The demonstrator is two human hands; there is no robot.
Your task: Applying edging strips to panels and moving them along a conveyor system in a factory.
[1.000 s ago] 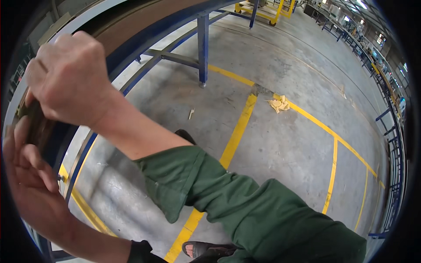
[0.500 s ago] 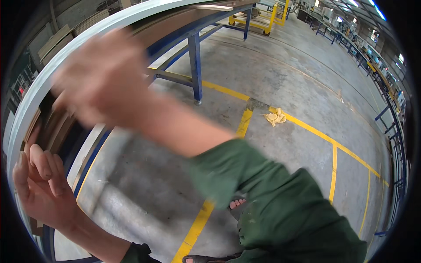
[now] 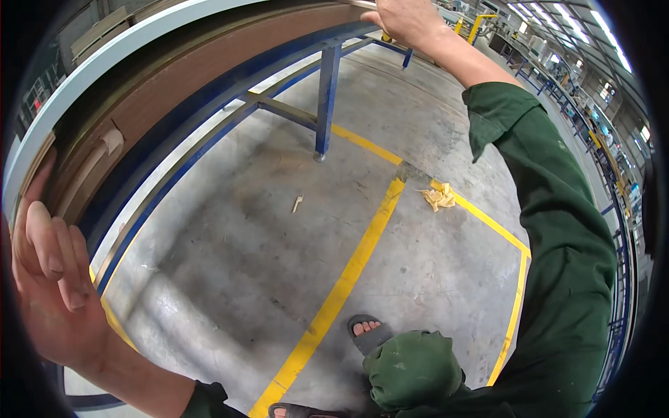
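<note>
A long workpiece with a white edge (image 3: 139, 43) curves across the upper left, with brown board (image 3: 188, 83) beneath it on a blue metal frame (image 3: 327, 104). At its near end, my left hand (image 3: 59, 292) is palm up with fingers loosely bent and apart. One of its fingers reaches up to a thin wooden layer (image 3: 38, 164) under the white edge. Up at the far end, my right hand (image 3: 408, 21) is closed at the tip of a pale wooden strip (image 3: 354, 3); the picture's top edge cuts off part of its fingers.
Crumpled yellowish material (image 3: 439, 197) lies on the grey floor beside yellow lines (image 3: 348, 279). A small pale chip (image 3: 297, 203) is on the floor nearer the bench. Stacked boards (image 3: 101, 35) stand beyond the workpiece. My sandalled foot (image 3: 366, 331) shows below.
My right hand has swung from the near left, over the workpiece, to the strip at the far end. My left hand stays by the near edge. The view has shifted slightly.
</note>
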